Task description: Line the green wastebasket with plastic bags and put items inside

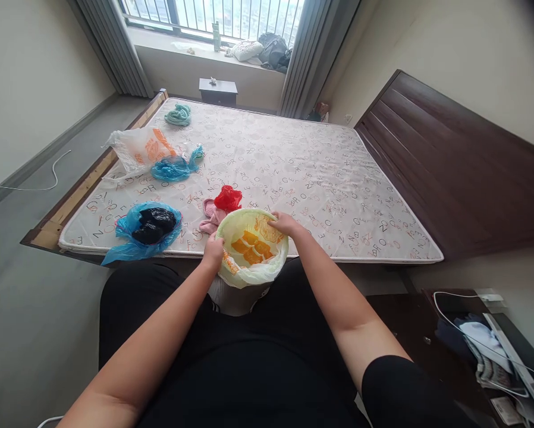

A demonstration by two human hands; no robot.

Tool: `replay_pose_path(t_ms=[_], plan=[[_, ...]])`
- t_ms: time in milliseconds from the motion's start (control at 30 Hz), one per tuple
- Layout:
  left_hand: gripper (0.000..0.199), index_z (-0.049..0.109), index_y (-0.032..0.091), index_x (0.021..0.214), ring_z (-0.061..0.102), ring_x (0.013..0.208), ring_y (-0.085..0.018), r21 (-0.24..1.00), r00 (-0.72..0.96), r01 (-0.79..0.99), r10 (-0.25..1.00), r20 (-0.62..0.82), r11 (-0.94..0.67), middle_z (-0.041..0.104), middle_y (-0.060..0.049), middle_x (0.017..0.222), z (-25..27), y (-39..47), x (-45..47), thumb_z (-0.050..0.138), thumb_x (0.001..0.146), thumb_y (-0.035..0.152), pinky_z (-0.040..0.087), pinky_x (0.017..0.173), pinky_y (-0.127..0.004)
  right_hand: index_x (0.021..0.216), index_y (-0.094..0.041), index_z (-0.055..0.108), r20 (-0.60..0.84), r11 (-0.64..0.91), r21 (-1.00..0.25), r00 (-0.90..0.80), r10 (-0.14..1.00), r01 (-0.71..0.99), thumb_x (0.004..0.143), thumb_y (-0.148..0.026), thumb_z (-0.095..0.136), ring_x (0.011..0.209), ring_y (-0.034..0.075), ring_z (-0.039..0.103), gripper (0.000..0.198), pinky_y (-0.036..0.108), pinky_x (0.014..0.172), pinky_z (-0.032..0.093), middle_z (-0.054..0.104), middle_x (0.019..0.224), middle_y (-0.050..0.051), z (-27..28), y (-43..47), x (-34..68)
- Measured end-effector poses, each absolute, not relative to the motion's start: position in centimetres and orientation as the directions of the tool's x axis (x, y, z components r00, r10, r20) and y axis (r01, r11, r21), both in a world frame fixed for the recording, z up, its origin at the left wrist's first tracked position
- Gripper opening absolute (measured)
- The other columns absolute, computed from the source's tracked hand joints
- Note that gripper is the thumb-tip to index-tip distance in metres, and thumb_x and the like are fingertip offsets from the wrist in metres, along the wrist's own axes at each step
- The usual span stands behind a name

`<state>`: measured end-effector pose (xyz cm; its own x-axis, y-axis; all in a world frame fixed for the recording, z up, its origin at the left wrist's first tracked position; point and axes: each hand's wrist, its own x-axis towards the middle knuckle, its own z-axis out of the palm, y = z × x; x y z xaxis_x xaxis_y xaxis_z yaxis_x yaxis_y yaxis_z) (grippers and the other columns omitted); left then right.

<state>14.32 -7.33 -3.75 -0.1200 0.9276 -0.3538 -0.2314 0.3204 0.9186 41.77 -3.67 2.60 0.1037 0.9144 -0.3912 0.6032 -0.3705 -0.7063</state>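
Observation:
A trash bin (233, 299) stands between my knees, lined with a pale yellow-green plastic bag (260, 275) that has orange print inside. The bag is folded over the bin's rim. My left hand (212, 252) is closed on the bag at the left side of the rim. At the upper right of the rim, my right hand (283, 224) grips the bag too, with the thumb over the edge. Just behind the bin lie a red plastic bag (228, 198) and a pink cloth (210, 215) on the mattress.
On the bare mattress (285, 154) lie a blue bag with a black bag (155, 226) in it, a clear bag with orange print (137, 148), another blue bag (174, 169) and a teal cloth (178, 115). A dark nightstand (385, 318) stands at right.

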Motion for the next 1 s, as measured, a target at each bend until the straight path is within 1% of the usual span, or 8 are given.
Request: replay_pose_path(t_ms=[100,167,433,567,700,767,867,1000], plan=[[0.032,0.062,0.02,0.103,0.065,0.075,-0.02,0.909,-0.212,-0.289,0.906,-0.366,0.299,0.068,-0.003,0.086,-3.5,-7.9,14.9,0.054,0.072,0.017,0.056,0.086,-0.045,0.145,-0.022,0.046,-0.232,-0.362,-0.785,0.304,0.924,0.503,0.076,-0.04,0.075,0.127,0.031,0.055,0.077,0.043,0.105,0.047,0.054,0.145,0.015,1.7,-6.2,41.4],[0.035,0.062,0.021,0.107,0.066,0.082,-0.021,0.913,-0.233,-0.297,0.906,-0.354,0.281,0.069,-0.004,0.094,-3.4,-8.4,15.3,0.054,0.073,0.015,0.056,0.089,-0.045,0.15,-0.024,0.037,-0.281,-0.388,-0.858,0.326,0.903,0.336,0.075,-0.036,0.075,0.123,0.029,0.06,0.085,0.041,0.099,0.052,0.056,0.142,0.015,0.5,-8.1,40.8],[0.04,0.061,0.023,0.116,0.066,0.098,-0.024,0.935,-0.157,-0.267,0.947,-0.281,0.234,0.07,-0.007,0.106,-4.0,-9.1,16.7,0.056,0.077,0.017,0.053,0.096,-0.043,0.127,-0.02,0.05,-0.488,-0.438,-0.854,0.141,0.861,-0.283,0.076,-0.013,0.059,0.085,0.025,0.073,0.052,0.042,0.077,0.062,0.072,0.103,0.01,-1.7,-9.7,41.0],[0.052,0.054,0.022,0.128,0.056,0.125,-0.03,0.969,-0.259,-0.164,0.94,-0.222,0.184,0.061,-0.013,0.129,-2.7,-9.3,16.3,0.062,0.077,0.016,0.04,0.112,-0.049,0.132,-0.02,0.047,-0.477,-0.43,-0.864,0.156,0.865,-0.261,0.076,-0.017,0.063,0.094,0.027,0.073,0.058,0.042,0.077,0.062,0.07,0.118,0.014,-0.5,-9.3,41.3],[0.062,0.056,0.022,0.132,0.028,0.15,-0.03,0.977,-0.14,0.071,0.968,0.209,-0.2,0.045,-0.013,0.151,0.6,-9.8,15.0,0.077,0.073,0.023,0.02,0.124,-0.046,0.151,-0.026,0.027,-0.448,-0.436,-0.89,0.439,0.779,-0.133,0.079,-0.037,0.069,0.124,0.031,0.062,0.084,0.041,0.081,0.063,0.041,0.154,0.019,0.1,-10.7,40.0],[0.051,0.067,0.024,0.118,0.037,0.145,-0.031,0.946,0.189,0.13,0.944,0.27,-0.297,0.058,-0.012,0.139,2.0,-9.7,14.5,0.083,0.07,0.031,0.021,0.124,-0.047,0.153,-0.029,0.02,-0.432,-0.43,-0.894,0.493,0.755,-0.125,0.078,-0.041,0.07,0.131,0.031,0.057,0.091,0.04,0.086,0.062,0.033,0.159,0.018,-0.1,-12.3,38.5],[0.039,0.073,0.026,0.085,0.064,0.117,-0.033,0.952,0.59,0.19,0.803,0.082,-0.238,0.074,-0.01,0.104,2.5,-9.5,14.5,0.092,0.055,0.043,0.034,0.117,-0.048,0.152,-0.031,0.017,-0.414,-0.371,-0.91,0.435,0.799,-0.186,0.078,-0.034,0.067,0.121,0.028,0.063,0.089,0.042,0.089,0.061,0.051,0.147,0.014,-0.9,-14.8,36.0],[0.043,0.06,0.026,0.055,0.072,0.078,-0.033,0.955,0.448,0.28,0.893,-0.045,-0.092,0.065,-0.008,0.057,0.3,-10.2,15.7,0.088,0.057,0.059,0.05,0.097,-0.047,0.142,-0.029,0.034,-0.352,-0.312,-0.936,0.401,0.846,-0.163,0.077,-0.023,0.056,0.109,0.025,0.069,0.069,0.04,0.089,0.061,0.064,0.129,0.011,-1.9,-15.5,35.0]])
